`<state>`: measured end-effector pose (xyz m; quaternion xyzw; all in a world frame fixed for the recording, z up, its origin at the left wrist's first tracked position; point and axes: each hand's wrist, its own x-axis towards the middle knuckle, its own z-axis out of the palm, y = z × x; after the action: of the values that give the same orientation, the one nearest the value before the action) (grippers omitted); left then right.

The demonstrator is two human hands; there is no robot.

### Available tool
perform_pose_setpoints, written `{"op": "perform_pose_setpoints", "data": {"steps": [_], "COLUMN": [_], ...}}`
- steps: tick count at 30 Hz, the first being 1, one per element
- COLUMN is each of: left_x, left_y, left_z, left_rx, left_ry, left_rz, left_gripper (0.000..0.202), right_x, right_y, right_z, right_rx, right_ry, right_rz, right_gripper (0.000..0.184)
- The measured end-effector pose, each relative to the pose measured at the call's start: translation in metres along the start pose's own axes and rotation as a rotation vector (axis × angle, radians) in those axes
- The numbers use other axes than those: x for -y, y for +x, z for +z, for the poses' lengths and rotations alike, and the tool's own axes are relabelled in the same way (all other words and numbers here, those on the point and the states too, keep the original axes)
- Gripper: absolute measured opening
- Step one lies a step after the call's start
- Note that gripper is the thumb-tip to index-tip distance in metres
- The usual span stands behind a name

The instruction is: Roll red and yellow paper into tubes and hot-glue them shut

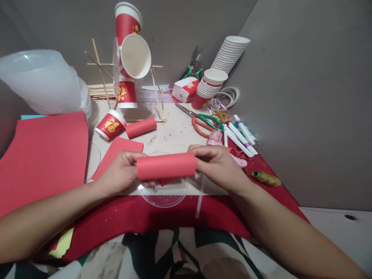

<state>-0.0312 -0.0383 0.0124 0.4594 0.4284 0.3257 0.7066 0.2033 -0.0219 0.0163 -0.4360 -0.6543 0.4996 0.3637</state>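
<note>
A tube of rolled red paper (166, 166) is held level between my two hands, just above the front of the white work board (171, 135). My left hand (124, 170) grips its left end, and my right hand (213, 161) pinches its right end. Beneath the tube lies a clear round plastic lid (165, 199). A flat piece of red paper (123, 149) rests beside my left hand. Farther back, another red paper tube (141, 127) lies next to a small cut paper cup (110, 124) with gold lettering.
Behind stands a structure of red paper cups (127, 93) and thin sticks (155, 91). Large red sheets (49, 151) and a bulging white plastic bag (43, 83) occupy the left. Scissors (200, 120), white markers (242, 137) and stacked cups (207, 89) crowd the right. A translucent stick (199, 201) overhangs the board's front edge.
</note>
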Motion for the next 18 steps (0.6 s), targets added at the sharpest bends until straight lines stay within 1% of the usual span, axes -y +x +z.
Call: {"op": "perform_pose_setpoints", "data": {"steps": [3, 5, 9, 13, 18], "left_x": [-0.0007, 0.0006, 0.0055, 0.0083, 0.0069], "left_y": [-0.0001, 0.0005, 0.0023, 0.0031, 0.0019], "left_z": [0.0009, 0.0006, -0.0018, -0.0038, -0.0034], "left_rx": [-0.032, -0.028, 0.003, 0.039, 0.019], "left_ry": [0.058, 0.049, 0.013, -0.041, 0.003], "left_rz": [0.015, 0.016, -0.006, -0.03, 0.036], "left_gripper": [0.011, 0.014, 0.017, 0.014, 0.017], "right_x": [-0.0007, -0.0014, -0.0007, 0.0014, 0.0012], "right_y": [-0.0005, -0.0011, -0.0019, -0.0021, -0.0028], "right_z": [0.0007, 0.0015, 0.0039, 0.0046, 0.0032], "right_rx": [0.067, 0.086, 0.084, 0.096, 0.129], "right_ry": [0.02, 0.044, 0.075, 0.112, 0.069], "right_rz": [0.076, 0.112, 0.136, 0.15, 0.148], "right_gripper": [0.013, 0.01, 0.012, 0.015, 0.024]}}
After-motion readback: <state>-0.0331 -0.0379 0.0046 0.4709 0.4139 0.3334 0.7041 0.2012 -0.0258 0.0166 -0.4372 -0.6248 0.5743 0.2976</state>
